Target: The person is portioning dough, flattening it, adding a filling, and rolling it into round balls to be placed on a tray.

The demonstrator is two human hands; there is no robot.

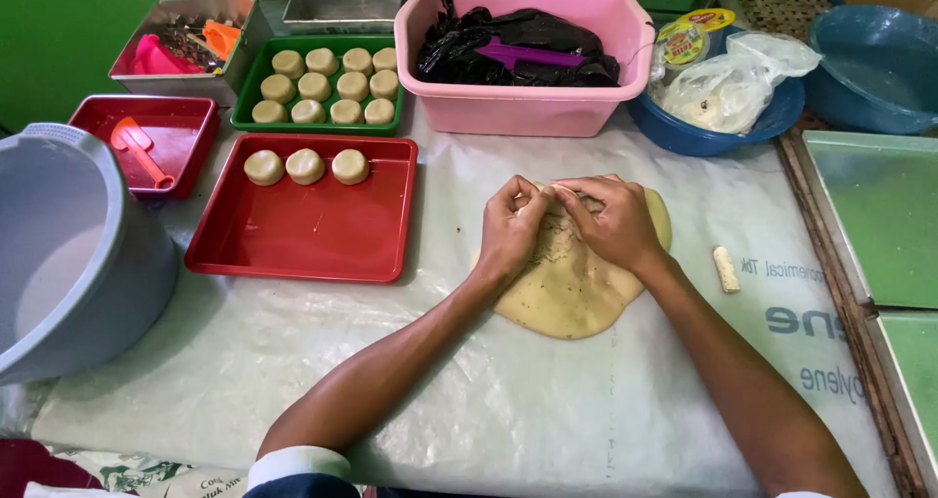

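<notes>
A flat slab of pale yellow dough point(572, 288) lies on the plastic-covered table point(547, 410). Both hands rest on its far edge, fingertips meeting. My left hand point(510, 229) pinches the dough at the top of the slab, and my right hand point(614, 222) presses and grips the same spot from the other side. A red tray point(313, 234) to the left holds three round dough pieces point(306, 166) along its far side. Behind it, a green tray point(256, 80) is filled with several more round pieces.
A grey bowl point(68, 254) stands at the left edge. A small red tray with an orange scraper point(142, 151), a metal tin point(186, 34), a pink tub of black plastic point(528, 53) and blue bowls point(865, 68) line the back. A small dough roll point(725, 268) lies right; green trays point(884, 224) beyond.
</notes>
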